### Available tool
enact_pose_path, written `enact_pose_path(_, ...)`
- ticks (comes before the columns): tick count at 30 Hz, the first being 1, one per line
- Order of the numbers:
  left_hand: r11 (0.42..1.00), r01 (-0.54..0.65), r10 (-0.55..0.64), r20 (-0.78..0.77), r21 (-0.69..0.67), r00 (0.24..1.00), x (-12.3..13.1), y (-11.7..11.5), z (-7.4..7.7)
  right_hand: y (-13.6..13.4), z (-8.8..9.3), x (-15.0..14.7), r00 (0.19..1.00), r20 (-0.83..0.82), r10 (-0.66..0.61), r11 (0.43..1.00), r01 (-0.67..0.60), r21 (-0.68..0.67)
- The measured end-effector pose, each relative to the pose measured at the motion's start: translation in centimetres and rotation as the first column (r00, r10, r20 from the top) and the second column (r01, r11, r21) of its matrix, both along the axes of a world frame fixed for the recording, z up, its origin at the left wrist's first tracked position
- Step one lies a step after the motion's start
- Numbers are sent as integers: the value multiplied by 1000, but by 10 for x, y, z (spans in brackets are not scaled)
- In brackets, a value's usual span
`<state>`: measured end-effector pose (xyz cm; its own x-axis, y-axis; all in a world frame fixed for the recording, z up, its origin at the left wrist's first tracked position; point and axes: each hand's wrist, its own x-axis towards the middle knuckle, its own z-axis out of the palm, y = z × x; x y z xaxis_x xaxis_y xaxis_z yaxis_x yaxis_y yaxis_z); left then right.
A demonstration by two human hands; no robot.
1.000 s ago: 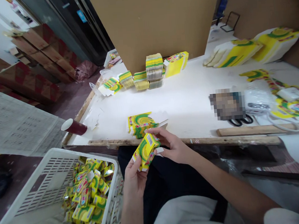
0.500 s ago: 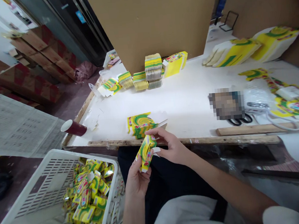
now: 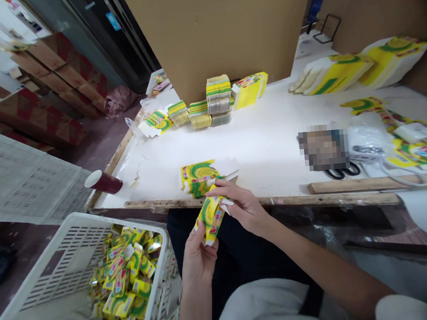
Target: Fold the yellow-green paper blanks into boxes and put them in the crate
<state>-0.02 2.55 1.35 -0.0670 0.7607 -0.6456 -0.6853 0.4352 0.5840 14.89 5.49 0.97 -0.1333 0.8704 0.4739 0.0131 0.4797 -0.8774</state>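
Observation:
Both my hands hold one small yellow and green carton (image 3: 209, 218) over my lap, just below the table's front edge. My left hand (image 3: 199, 255) grips its lower end from underneath, fingers curled round it. My right hand (image 3: 239, 208) pinches its upper end, where a white flap sticks out. A short stack of flat yellow and green carton blanks (image 3: 199, 177) lies on the white table (image 3: 267, 146) right behind my hands.
A white slotted crate (image 3: 56, 281) at lower left holds several folded cartons (image 3: 128, 277). A dark red cup (image 3: 102, 181) lies at the table's left corner. More blank stacks (image 3: 218, 100) stand before a brown cardboard wall; scissors (image 3: 342, 172) and cables lie to the right.
The carton has turned more upright and edge-on in my hands. My right fingers have shifted over its top end. Nothing on the table has moved.

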Motion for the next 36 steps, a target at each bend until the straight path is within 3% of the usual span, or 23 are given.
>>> enact_pose_path(7, 996, 2, 6, -84, 91, 996, 0, -5, -6, 0, -6, -3, 994, -92, -58, 998, 55, -39)
enact_pose_path(13, 981, -58, 96, -201, 184, 975, 3, -8, -1, -2, -2, 1, 1000, 0, 17, 1000, -17, 8)
enact_pose_path(19, 956, 7, 82, -291, 294, 953, 5, -10, 5, -5, 3, 5, 998, 52, 43, 999, -43, 10)
enact_pose_path(28, 946, -17, 134, -345, 323, 929, 7, -12, 8, -8, 2, 3, 999, -3, 46, 998, -46, -31)
enact_pose_path(36, 963, 37, 40, -278, 265, 960, 11, -15, 2, -10, 2, -7, 985, -168, -49, 989, 24, -145)
